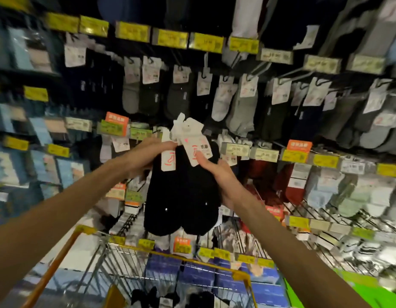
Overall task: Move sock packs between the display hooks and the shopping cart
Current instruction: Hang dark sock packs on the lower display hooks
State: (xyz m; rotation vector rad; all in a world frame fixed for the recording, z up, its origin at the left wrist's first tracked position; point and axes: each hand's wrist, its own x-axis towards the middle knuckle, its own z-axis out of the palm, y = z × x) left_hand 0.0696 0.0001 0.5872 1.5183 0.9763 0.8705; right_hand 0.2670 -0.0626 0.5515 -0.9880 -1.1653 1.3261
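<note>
Metal display hooks [292,73] fill the wall in front of us, row above row, each one loaded with hanging socks and fronted by a yellow price tag [170,38]. Below stands the shopping cart [188,260], its wire basket with the yellow rim pushed close to the lowest shelf. We judge this is so that packs travel only a short way between wall and basket. At the bottom of the basket lie some dark and pale bundles [152,294]; they are probably sock packs, but the picture is too blurred there to be sure.

Between wall and cart, in the air above the basket, hang the black sock packs [181,196], at least two side by side and on no hook. The left hand [148,155] pinches the white card header [168,156] of the left pack between thumb and fingers. The right hand [217,174] grasps the other pack, thumb pressed on the face of its card and fingers behind. Holding by the stiff cards keeps the hanging holes on top free and turned to the hooks, so we think the packs are being lined up for hanging. They could equally be on the way down to the cart.
</note>
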